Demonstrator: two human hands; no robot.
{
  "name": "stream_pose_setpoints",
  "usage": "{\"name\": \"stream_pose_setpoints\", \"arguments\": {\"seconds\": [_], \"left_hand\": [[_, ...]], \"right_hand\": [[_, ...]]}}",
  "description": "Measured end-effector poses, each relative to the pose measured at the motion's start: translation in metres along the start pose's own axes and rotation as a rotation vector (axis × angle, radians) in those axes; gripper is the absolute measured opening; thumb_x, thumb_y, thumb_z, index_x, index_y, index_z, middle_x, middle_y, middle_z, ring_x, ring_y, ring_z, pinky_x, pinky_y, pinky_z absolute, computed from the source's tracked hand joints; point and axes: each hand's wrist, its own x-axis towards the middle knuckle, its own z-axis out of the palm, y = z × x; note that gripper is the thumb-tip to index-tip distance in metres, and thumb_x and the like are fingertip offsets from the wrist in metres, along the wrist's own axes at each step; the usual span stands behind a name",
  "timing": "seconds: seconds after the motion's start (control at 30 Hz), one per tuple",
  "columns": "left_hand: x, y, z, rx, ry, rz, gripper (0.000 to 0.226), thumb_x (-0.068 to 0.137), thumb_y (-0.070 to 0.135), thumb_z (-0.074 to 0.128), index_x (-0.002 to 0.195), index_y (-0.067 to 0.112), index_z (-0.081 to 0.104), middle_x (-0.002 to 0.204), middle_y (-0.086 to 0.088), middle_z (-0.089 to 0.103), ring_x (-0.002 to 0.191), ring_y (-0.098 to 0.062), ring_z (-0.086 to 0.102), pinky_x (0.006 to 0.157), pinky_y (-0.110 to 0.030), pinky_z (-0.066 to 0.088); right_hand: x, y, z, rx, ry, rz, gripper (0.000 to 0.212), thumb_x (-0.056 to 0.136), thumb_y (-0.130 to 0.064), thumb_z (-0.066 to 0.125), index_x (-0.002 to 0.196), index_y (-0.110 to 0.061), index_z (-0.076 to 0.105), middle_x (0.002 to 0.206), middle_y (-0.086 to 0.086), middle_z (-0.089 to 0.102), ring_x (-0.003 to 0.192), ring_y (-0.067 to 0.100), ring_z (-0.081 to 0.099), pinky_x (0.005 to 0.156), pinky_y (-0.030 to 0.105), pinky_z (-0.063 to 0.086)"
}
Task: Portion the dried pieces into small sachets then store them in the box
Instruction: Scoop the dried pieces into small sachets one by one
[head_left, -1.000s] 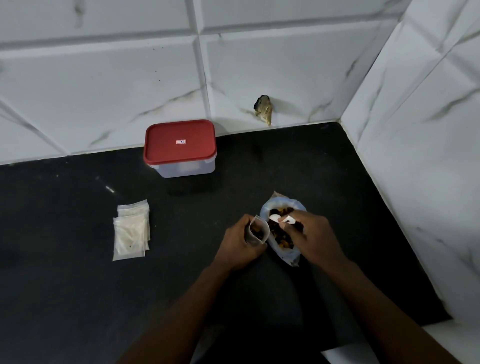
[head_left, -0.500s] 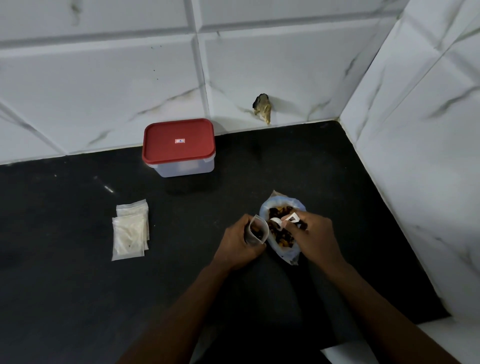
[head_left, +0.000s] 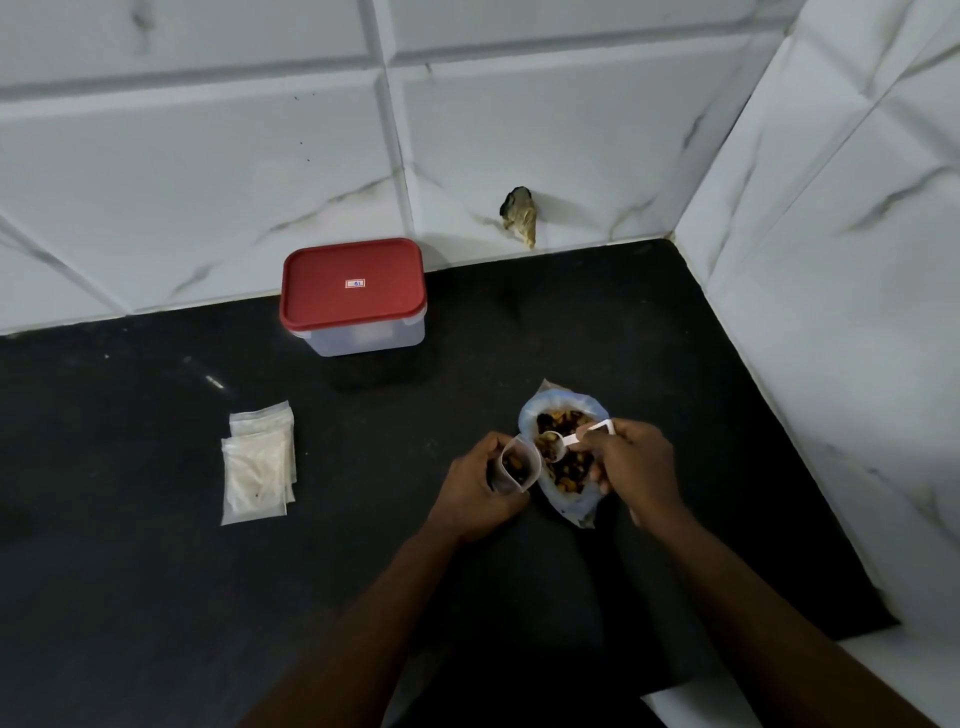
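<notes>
On the black counter my left hand (head_left: 475, 493) grips a small clear sachet (head_left: 517, 466), mouth open, with a few dried pieces inside. Right beside it stands an open plastic bag (head_left: 574, 499) full of brown and yellow dried pieces (head_left: 566, 470). My right hand (head_left: 634, 465) pinches a small white scoop (head_left: 558, 447) whose bowl carries pieces, just right of the sachet's mouth. A stack of empty sachets (head_left: 257, 462) lies to the left. The clear box with a red lid (head_left: 353, 286) stands shut at the back wall.
White marbled tile walls close the back and the right side of the black counter (head_left: 130, 571). A small brownish lump (head_left: 521, 215) sticks to the back wall near the corner. The counter's front edge shows at lower right.
My right hand has lifted the scoop out of the bag with pieces in it and swung its bowl left toward the sachet's mouth. The left hand has stayed put.
</notes>
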Motion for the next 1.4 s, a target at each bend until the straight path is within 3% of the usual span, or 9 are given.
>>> {"name": "stream_pose_setpoints", "arguments": {"seconds": [0.13,0.23,0.47,0.67,1.0,1.27,1.4], "left_hand": [[0.000,-0.002,0.001,0.009,-0.004,0.021,0.048,0.079,0.008,0.081,0.117,0.028,0.062,0.113,0.013,0.069,0.108,0.001,0.066,0.090,-0.018,0.055],[0.000,-0.002,0.001,-0.001,-0.004,0.007,0.050,0.079,0.009,0.082,0.118,0.029,0.061,0.115,0.014,0.069,0.109,0.003,0.065,0.091,-0.021,0.055],[-0.001,0.001,-0.001,-0.013,-0.013,0.025,0.049,0.080,0.008,0.081,0.121,0.028,0.062,0.117,0.014,0.067,0.111,0.003,0.064,0.090,-0.014,0.052],[-0.003,0.003,-0.003,-0.012,0.012,0.076,0.047,0.079,0.009,0.082,0.118,0.029,0.065,0.112,0.016,0.069,0.109,0.000,0.065,0.093,-0.018,0.054],[-0.001,0.003,-0.002,0.031,0.109,0.108,0.045,0.078,0.012,0.085,0.110,0.036,0.064,0.113,0.016,0.066,0.110,0.001,0.063,0.091,-0.016,0.052],[0.000,0.003,-0.001,0.022,0.088,0.096,0.041,0.080,0.012,0.084,0.113,0.029,0.066,0.113,0.013,0.068,0.109,0.000,0.065,0.092,-0.024,0.056],[-0.001,0.007,0.001,-0.001,0.076,0.099,0.039,0.081,0.011,0.083,0.114,0.025,0.068,0.111,0.013,0.070,0.108,0.001,0.066,0.090,-0.015,0.053]], "right_hand": [[-0.002,-0.004,0.012,-0.058,0.019,-0.067,0.008,0.096,-0.021,0.066,0.092,-0.017,0.071,0.066,0.003,0.071,0.053,0.007,0.068,0.052,0.020,0.052],[0.000,-0.005,0.008,0.029,-0.003,0.022,0.011,0.097,-0.020,0.064,0.091,-0.014,0.070,0.062,0.005,0.069,0.047,0.009,0.063,0.050,0.022,0.048],[0.004,-0.007,-0.003,0.211,-0.067,0.194,0.016,0.095,-0.024,0.066,0.093,-0.010,0.073,0.069,0.010,0.070,0.056,0.015,0.061,0.056,0.029,0.047],[0.005,-0.007,-0.009,0.391,-0.114,0.273,0.017,0.094,-0.021,0.065,0.091,-0.007,0.075,0.067,0.006,0.066,0.062,0.017,0.056,0.060,0.030,0.044],[-0.001,-0.013,-0.016,0.612,-0.223,0.231,0.030,0.092,-0.017,0.064,0.111,0.005,0.070,0.070,0.000,0.071,0.056,0.007,0.054,0.053,0.021,0.041],[-0.008,-0.021,-0.014,0.670,-0.269,0.193,0.029,0.090,-0.018,0.067,0.108,0.004,0.071,0.080,0.005,0.072,0.056,0.008,0.054,0.047,0.019,0.041],[-0.010,-0.021,-0.015,0.674,-0.263,0.189,0.024,0.091,-0.018,0.067,0.104,0.001,0.073,0.079,0.005,0.073,0.056,0.008,0.054,0.048,0.019,0.042]]}}
